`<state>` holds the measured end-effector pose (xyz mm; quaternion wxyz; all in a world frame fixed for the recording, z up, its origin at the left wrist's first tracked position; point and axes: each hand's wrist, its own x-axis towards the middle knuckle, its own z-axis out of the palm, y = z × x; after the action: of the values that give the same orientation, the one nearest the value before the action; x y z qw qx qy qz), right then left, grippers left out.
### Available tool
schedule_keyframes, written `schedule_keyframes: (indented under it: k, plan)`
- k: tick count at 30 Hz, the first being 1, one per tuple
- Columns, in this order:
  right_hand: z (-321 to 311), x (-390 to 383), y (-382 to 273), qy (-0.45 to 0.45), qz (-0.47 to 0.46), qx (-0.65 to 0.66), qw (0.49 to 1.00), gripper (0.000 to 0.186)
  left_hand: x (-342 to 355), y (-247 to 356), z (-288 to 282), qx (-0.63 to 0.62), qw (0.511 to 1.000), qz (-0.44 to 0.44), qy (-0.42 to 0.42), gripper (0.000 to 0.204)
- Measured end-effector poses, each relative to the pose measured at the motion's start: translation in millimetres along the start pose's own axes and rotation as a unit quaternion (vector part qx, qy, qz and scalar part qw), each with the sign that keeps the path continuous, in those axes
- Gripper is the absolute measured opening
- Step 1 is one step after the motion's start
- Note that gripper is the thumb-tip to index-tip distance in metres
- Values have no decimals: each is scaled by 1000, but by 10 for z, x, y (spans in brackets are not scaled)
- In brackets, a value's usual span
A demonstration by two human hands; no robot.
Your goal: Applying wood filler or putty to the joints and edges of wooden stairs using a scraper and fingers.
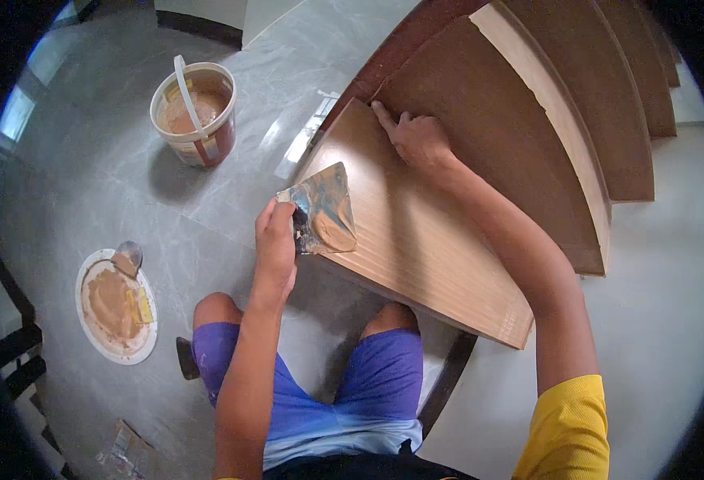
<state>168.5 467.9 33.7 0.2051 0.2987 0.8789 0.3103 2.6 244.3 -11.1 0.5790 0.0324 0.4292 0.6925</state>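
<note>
My left hand (274, 240) is wrapped round a wide putty knife (338, 192) whose metal blade is smeared with brown filler. The blade is over the left end of the lowest wooden stair tread (416, 248). My right hand (418, 138) stretches its index finger to the tread's far corner, touching where it meets the brown riser (480, 120) and the dark red side board (384, 60). The other right fingers are partly curled, and I see nothing held in them.
A white-handled bucket (216, 144) of brown filler stands far left on the grey tiled floor. Nearer, an oval white plate (100, 344) carries filler, a yellow piece and a small scraper (130, 254). A crumpled packet (128, 452) lies at lower left. More steps (600, 120) rise at right.
</note>
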Motion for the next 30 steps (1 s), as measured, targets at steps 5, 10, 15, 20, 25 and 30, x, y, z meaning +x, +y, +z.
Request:
schedule_keyframes:
  k: [5, 10, 15, 20, 25, 30]
  plan:
    - [52, -283, 60, -58, 14, -27, 998, 59, 22, -20, -14, 5, 1000, 6, -5, 13]
    - [44, -487, 126, -55, -5, -35, 998, 58, 14, -2, -50, 15, 1000, 0, -4, 11]
    - [-108, -248, -12, 33, 1, 14, 999, 58, -16, 46, 15, 3, 1000, -21, -3, 15]
    - [-114, -164, 35, -54, -2, -1, 999, 59, -50, 99, 74, -2, 999, -32, -2, 17]
    - [102, -527, 151, -94, -7, -1, 996, 64, -20, 72, -25, -9, 999, -41, -7, 16]
    - [274, -1169, 378, -171, 17, -42, 984, 62, 33, 8, -50, -12, 999, -43, -19, 14]
